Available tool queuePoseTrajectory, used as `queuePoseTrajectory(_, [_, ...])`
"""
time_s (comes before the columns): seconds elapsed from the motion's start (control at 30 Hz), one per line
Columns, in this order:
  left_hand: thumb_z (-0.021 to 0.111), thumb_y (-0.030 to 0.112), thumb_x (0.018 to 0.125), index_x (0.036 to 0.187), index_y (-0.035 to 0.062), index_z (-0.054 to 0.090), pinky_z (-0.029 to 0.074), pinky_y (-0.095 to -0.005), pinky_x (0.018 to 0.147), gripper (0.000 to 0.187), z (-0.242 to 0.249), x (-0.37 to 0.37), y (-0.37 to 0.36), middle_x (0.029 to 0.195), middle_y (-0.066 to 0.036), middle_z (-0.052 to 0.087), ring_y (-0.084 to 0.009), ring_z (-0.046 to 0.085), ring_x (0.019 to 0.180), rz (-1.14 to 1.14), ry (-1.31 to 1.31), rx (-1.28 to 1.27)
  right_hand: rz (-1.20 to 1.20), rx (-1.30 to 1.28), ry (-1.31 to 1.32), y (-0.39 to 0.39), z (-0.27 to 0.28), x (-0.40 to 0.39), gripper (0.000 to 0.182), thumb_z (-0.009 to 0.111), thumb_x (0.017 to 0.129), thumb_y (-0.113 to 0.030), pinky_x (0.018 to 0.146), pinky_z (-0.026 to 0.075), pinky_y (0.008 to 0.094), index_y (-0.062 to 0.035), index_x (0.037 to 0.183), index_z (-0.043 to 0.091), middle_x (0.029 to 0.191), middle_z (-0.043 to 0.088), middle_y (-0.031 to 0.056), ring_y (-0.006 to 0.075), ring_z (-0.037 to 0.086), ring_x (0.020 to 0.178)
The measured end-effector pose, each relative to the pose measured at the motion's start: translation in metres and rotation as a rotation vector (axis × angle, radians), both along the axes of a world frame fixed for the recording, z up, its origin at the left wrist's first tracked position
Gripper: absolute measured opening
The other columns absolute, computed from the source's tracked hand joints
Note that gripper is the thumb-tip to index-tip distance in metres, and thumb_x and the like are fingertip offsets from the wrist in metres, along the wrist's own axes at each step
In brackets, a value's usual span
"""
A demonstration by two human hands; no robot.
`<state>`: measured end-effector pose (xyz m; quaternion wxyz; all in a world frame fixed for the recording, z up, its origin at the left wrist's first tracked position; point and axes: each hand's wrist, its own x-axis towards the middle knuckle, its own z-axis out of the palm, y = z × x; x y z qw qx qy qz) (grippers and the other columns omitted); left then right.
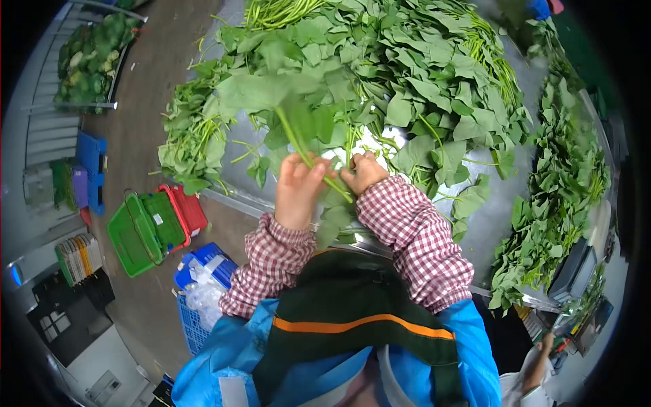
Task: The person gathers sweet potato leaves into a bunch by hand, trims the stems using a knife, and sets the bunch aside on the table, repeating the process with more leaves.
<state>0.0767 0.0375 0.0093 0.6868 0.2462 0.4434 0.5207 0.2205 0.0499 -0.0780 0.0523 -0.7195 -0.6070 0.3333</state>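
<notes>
My left hand (298, 186) pinches the thick green stem of a leafy sprig (288, 125), whose broad leaves tilt up and away, slightly blurred. The cut stem end points down to the right, past my fingers. Close beside it, my right hand (366, 173) is closed, thumb against curled fingers; whatever it grips is hidden. Green stems (350, 136) run down near its fingertips. Beyond both hands, a large heap of leafy greens, resembling sweet potato leaves (434, 74), covers much of the metal table (241, 139). Loose leaves (471, 197) lie right of my right hand.
A smaller pile of greens (196, 129) sits at the table's left edge. More greens (556, 183) line the right side. Green (139, 234) and red (186, 207) baskets and a blue crate (190, 319) stand on the floor at left. Another person's arm (539, 366) shows lower right.
</notes>
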Motion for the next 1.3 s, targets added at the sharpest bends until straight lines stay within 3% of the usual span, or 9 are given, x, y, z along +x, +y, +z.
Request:
queuePoseTrajectory(0.13, [0.05, 0.007, 0.086, 0.104, 0.0061, 0.044, 0.044, -0.0305, 0.068, 0.019, -0.003, -0.046, 0.003, 0.083, -0.005, 0.051, -0.0161, 0.051, 0.078, -0.025, -0.064, -0.025, -0.652, -0.075, 0.994, -0.01, 0.055, 0.024, 0.016, 0.065, 0.077, -0.012, 0.054, 0.039, 0.0186, -0.0037, 0.089, 0.06, 0.071, 0.056, -0.0011, 0.0038, 0.047, 0.061])
queuePoseTrajectory(0.43, [0.058, 0.006, 0.081, 0.097, 0.0032, 0.045, 0.045, -0.0211, 0.052, 0.021, 0.006, 0.018, 0.002, 0.09, -0.011, 0.058, -0.0121, 0.056, 0.071, -0.274, 0.215, 0.067, -0.6, 0.019, 1.095, -0.023, 0.092, 0.036, 0.022, 0.063, 0.079, -0.009, 0.048, 0.041, 0.0186, 0.0028, 0.097, 0.057, 0.076, 0.06, 0.0037, 0.0075, 0.052, 0.055])
queuePoseTrajectory(0.77, [0.063, 0.005, 0.077, 0.082, 0.0059, 0.048, 0.028, -0.0173, 0.034, 0.016, 0.038, 0.01, -0.013, 0.073, -0.006, 0.062, -0.0031, 0.041, 0.039, -0.242, 0.046, -0.192, -1.185, 0.135, 1.554, -0.045, 0.081, 0.035, 0.015, 0.055, 0.084, -0.006, 0.046, 0.044, 0.0234, -0.0027, 0.097, 0.051, 0.071, 0.052, 0.0011, 0.0075, 0.045, 0.051])
queuePoseTrajectory(0.93, [0.06, 0.005, 0.079, 0.082, 0.002, 0.051, 0.038, -0.0211, 0.041, 0.01, 0.043, -0.049, 0.005, 0.077, -0.006, 0.06, -0.0089, 0.045, 0.044, -0.297, 0.639, -0.023, -0.936, 0.153, 1.261, -0.05, 0.093, 0.06, 0.018, 0.06, 0.081, -0.009, 0.042, 0.042, 0.021, 0.0013, 0.094, 0.051, 0.071, 0.055, 0.0026, 0.0074, 0.047, 0.049])
queuePoseTrajectory(1.0, [0.054, 0.004, 0.082, 0.086, -0.0016, 0.05, 0.043, -0.0239, 0.051, 0.009, 0.032, -0.09, 0.015, 0.084, -0.009, 0.058, -0.0138, 0.049, 0.051, -0.135, 1.638, 0.767, -0.858, 0.181, 1.155, -0.054, 0.104, 0.053, 0.019, 0.061, 0.08, -0.008, 0.043, 0.042, 0.0205, 0.0017, 0.093, 0.052, 0.071, 0.056, 0.0037, 0.0077, 0.048, 0.048])
queuePoseTrajectory(1.13, [0.048, 0.005, 0.087, 0.09, -0.0008, 0.049, 0.048, -0.0277, 0.069, 0.007, 0.061, -0.057, 0.001, 0.092, -0.012, 0.059, -0.0181, 0.061, 0.079, 0.017, 0.817, 0.482, -0.81, 0.275, 1.169, -0.059, 0.114, 0.035, 0.019, 0.063, 0.079, -0.006, 0.042, 0.042, 0.0201, 0.0022, 0.093, 0.052, 0.071, 0.057, 0.0051, 0.0068, 0.049, 0.048])
queuePoseTrajectory(1.2, [0.053, 0.007, 0.084, 0.089, 0.0004, 0.048, 0.048, -0.0281, 0.071, 0.01, 0.066, -0.011, -0.008, 0.092, -0.009, 0.06, -0.0165, 0.059, 0.081, -0.241, 0.594, 0.082, -0.754, 0.263, 1.2, -0.06, 0.12, 0.027, 0.017, 0.061, 0.08, -0.004, 0.044, 0.042, 0.0197, 0.0027, 0.093, 0.053, 0.072, 0.058, 0.0059, 0.0071, 0.05, 0.05])
queuePoseTrajectory(1.23, [0.058, 0.002, 0.08, 0.088, 0.0042, 0.042, 0.047, -0.0273, 0.076, 0.018, 0.04, 0.008, -0.008, 0.096, -0.012, 0.058, -0.0181, 0.056, 0.09, -0.385, 0.583, 0.304, -0.729, 0.243, 1.235, -0.06, 0.12, 0.025, 0.017, 0.06, 0.08, -0.004, 0.045, 0.042, 0.0197, 0.003, 0.094, 0.053, 0.072, 0.058, 0.0061, 0.0074, 0.05, 0.05])
queuePoseTrajectory(1.3, [0.06, -0.002, 0.077, 0.081, 0.0095, 0.038, 0.044, -0.0248, 0.071, 0.026, 0.026, 0.037, -0.015, 0.097, -0.013, 0.059, -0.0127, 0.055, 0.083, -0.344, -0.141, 0.005, -0.637, 0.214, 1.257, -0.063, 0.12, 0.024, 0.017, 0.055, 0.084, -0.005, 0.047, 0.043, 0.0201, 0.0044, 0.097, 0.053, 0.077, 0.058, 0.0069, 0.0086, 0.051, 0.051])
